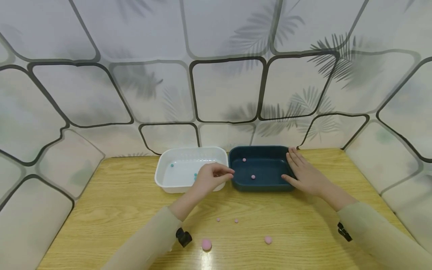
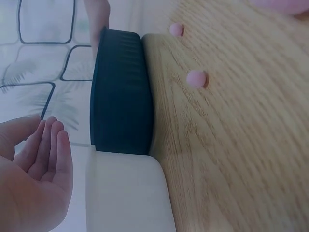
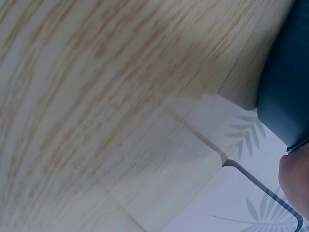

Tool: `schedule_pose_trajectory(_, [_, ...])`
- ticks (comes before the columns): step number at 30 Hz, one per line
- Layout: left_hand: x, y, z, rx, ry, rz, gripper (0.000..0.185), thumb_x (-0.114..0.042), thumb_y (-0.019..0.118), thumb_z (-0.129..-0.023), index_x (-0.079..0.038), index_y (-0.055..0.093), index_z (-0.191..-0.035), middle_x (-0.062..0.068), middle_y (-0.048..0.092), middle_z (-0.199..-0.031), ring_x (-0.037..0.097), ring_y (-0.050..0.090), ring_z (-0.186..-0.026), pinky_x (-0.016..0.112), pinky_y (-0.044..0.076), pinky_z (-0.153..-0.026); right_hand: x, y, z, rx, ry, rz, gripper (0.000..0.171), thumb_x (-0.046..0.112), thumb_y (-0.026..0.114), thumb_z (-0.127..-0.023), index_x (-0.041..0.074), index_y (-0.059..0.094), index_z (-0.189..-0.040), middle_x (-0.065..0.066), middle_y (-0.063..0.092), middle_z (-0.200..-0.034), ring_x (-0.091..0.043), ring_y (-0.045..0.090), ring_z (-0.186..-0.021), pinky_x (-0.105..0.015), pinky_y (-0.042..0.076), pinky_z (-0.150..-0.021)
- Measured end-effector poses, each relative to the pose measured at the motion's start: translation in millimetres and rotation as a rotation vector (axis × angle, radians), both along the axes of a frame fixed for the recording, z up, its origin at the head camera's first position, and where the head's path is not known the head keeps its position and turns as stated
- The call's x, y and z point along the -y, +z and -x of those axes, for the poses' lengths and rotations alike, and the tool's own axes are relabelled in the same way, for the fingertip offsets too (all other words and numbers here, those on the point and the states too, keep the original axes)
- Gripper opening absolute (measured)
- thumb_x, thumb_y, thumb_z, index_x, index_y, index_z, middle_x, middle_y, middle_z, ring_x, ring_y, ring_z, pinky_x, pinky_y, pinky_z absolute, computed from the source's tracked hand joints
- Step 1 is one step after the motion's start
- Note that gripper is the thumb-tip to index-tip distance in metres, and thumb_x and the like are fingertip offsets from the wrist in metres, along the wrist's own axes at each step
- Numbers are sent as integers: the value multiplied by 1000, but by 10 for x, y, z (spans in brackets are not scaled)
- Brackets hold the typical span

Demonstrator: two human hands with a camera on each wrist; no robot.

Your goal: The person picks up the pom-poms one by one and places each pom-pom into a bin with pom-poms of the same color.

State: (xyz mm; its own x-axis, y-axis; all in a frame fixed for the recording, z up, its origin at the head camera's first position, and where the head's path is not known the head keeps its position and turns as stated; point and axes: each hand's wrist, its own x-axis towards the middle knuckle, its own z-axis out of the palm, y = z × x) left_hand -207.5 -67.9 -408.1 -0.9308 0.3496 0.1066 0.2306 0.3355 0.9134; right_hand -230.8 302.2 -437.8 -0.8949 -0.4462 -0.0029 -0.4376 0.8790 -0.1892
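Note:
A white tray (image 1: 162, 176) and a dark blue tray (image 1: 260, 185) stand side by side at the back of the wooden table. My left hand (image 1: 212, 178) hovers over the white tray's right end, next to the blue tray; the left wrist view shows this hand (image 2: 38, 179) with loosely bent fingers and a bare palm. My right hand (image 1: 303, 172) rests with straight fingers on the blue tray's right rim. Two small pink balls (image 1: 253, 176) lie in the blue tray, and small teal balls (image 1: 172, 165) lie in the white one.
Several pink balls lie on the table in front of the trays: two larger ones (image 1: 206, 245) (image 1: 268, 240) and two tiny ones (image 1: 236, 221). A patterned wall (image 1: 216, 75) encloses the table on three sides. The wood grain fills the right wrist view (image 3: 96, 96).

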Motion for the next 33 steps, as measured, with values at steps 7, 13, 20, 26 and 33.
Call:
schedule_pose_trajectory(7, [114, 4, -134, -10, -41, -30, 16, -7, 75, -98, 2, 81, -110, 19, 80, -111, 12, 72, -87, 16, 56, -75, 5, 4, -7, -11, 2, -18, 94, 52, 55, -108, -16, 19, -162, -37, 7, -173, -53, 8, -162, -66, 20, -130])
schedule_pose_trajectory(13, [221, -59, -275, -6, -49, -47, 16, -6, 76, -97, 4, 80, -109, 20, 81, -110, 22, 78, -94, 16, 59, -78, 13, 12, -10, 1, 1, -3, 94, 52, 56, -108, -16, 19, -162, -37, 6, -173, -53, 7, -162, -67, 20, -130])
schedule_pose_trajectory(20, [344, -146, -462, 75, -77, -100, 17, -2, 74, -97, 9, 77, -110, 28, 78, -112, 0, 74, -88, 19, 63, -80, -6, 2, 6, 5, -1, -11, 94, 52, 55, -108, -15, 17, -163, -37, 4, -173, -53, 5, -163, -67, 18, -130])
schedule_pose_trajectory(26, [446, -216, -615, 74, -111, -127, 18, 0, 75, -95, 13, 76, -109, 34, 76, -109, -8, 70, -86, 14, 60, -79, 14, 19, -4, 11, 1, -8, 94, 51, 55, -108, -16, 17, -163, -37, 5, -173, -53, 5, -162, -67, 18, -130])
schedule_pose_trajectory(33, [547, -324, -755, 55, -129, -91, 16, -1, 75, -95, 11, 78, -106, 28, 79, -104, -8, 69, -84, 16, 60, -76, -11, -1, 7, 1, 0, -10, 94, 51, 55, -108, -15, 17, -163, -37, 5, -173, -53, 5, -163, -67, 18, -130])
